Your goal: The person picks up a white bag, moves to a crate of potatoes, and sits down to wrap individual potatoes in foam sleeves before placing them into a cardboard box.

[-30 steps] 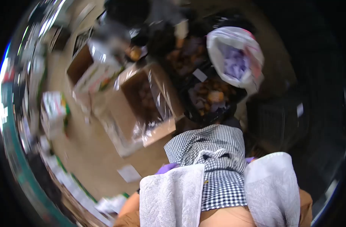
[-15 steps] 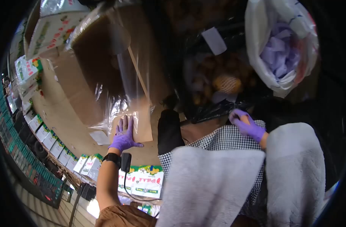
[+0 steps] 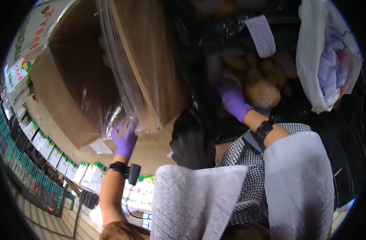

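Note:
My left hand (image 3: pixel 125 137), in a purple glove, is at the near edge of a cardboard box (image 3: pixel 61 100), with its fingers curled on the clear plastic liner (image 3: pixel 129 88). My right hand (image 3: pixel 234 100), gloved the same way, reaches into a container lined with black plastic (image 3: pixel 199 38). Its fingertips are lost in shadow among round brownish-yellow fruits (image 3: pixel 251 72). Just right of it lies a yellow fruit in a white foam net (image 3: pixel 263 95). An empty white foam net (image 3: pixel 261 36) rests farther back.
A white bag (image 3: pixel 311 60) holding pale purple wrappings (image 3: pixel 331 66) stands at the right. Printed white cartons (image 3: pixel 55 153) line the left side, beside green crates (image 3: pixel 19 160). A white paper piece (image 3: pixel 101 147) lies near the box.
My right hand has moved forward from my lap into the fruit container. My left hand has gone from lying flat on the box flap to curled on the liner; the flap now stands raised.

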Motion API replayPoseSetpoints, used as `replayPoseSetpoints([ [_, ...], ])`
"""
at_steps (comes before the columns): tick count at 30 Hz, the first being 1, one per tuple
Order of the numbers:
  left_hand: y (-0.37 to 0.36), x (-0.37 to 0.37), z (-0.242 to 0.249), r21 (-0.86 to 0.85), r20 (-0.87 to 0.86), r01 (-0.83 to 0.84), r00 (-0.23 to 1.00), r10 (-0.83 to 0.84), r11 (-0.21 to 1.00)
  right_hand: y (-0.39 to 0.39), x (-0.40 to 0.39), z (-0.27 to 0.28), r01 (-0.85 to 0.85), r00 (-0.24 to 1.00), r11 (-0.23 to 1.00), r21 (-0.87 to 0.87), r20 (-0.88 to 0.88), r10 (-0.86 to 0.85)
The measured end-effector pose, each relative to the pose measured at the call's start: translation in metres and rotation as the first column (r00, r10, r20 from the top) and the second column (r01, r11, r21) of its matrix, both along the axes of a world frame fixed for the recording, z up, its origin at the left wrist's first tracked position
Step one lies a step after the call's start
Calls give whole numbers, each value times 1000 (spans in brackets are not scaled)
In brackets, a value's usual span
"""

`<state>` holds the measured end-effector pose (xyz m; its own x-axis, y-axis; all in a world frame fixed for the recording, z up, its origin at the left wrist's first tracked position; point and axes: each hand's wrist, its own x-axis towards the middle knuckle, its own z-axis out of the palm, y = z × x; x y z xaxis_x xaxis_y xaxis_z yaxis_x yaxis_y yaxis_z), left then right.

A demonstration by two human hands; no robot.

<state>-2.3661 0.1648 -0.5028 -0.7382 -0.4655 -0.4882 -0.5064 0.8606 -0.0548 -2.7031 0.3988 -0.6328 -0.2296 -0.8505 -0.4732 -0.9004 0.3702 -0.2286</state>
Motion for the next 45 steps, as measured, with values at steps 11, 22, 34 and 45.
replayPoseSetpoints([
  [11, -5, 20, -17, -60, -311, 44, 948, -61, 997, -6, -6, -2, -36, 969, 999, -16, 244, 39],
  [22, 18, -14, 5, -169, -272, -141, 958, 91, 976, 50, 29, 58, 414, 901, 799, -436, 323, -290],
  [34, 249, -93, 102, 69, -501, 492, 770, -396, 868, 137, 114, 99, 910, 378, 237, -341, 915, -137],
  [45, 251, -74, 125, 735, -432, 60, 810, 397, 676, 139, 97, 145, 842, 402, 415, -345, 914, -54],
])
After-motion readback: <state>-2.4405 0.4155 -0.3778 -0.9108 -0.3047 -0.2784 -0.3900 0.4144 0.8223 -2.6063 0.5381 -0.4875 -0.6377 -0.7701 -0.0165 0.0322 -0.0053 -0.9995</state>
